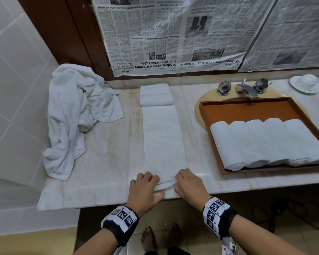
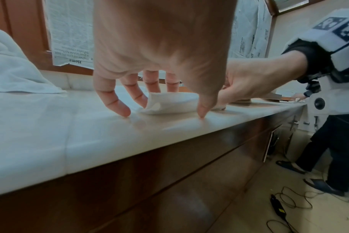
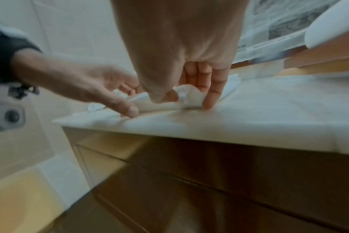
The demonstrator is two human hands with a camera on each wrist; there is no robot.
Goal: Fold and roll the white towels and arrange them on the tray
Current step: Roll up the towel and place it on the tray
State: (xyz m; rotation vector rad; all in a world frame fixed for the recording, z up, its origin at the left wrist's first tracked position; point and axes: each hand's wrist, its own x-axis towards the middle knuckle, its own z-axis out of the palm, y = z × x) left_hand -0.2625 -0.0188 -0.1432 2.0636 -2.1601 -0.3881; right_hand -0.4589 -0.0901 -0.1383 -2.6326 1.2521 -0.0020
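A long folded white towel (image 1: 164, 140) lies flat on the marble counter and runs away from me. Its near end (image 1: 166, 184) is curled up into the start of a roll. My left hand (image 1: 149, 181) grips that curled end (image 2: 173, 102) on the left, fingers over it and thumb behind. My right hand (image 1: 184, 181) pinches the same end (image 3: 191, 96) on the right, between thumb and fingers. The brown tray (image 1: 247, 112) sits over the sink at right and holds several rolled white towels (image 1: 265, 140) side by side in its near half.
Two folded towels (image 1: 156, 94) lie at the towel's far end. A crumpled heap of white towels (image 1: 72, 111) fills the counter's left corner by the tiled wall. Faucet (image 1: 245, 89) and upturned cup on a saucer (image 1: 305, 82) stand behind the tray. Newspaper (image 1: 173, 34) covers the mirror.
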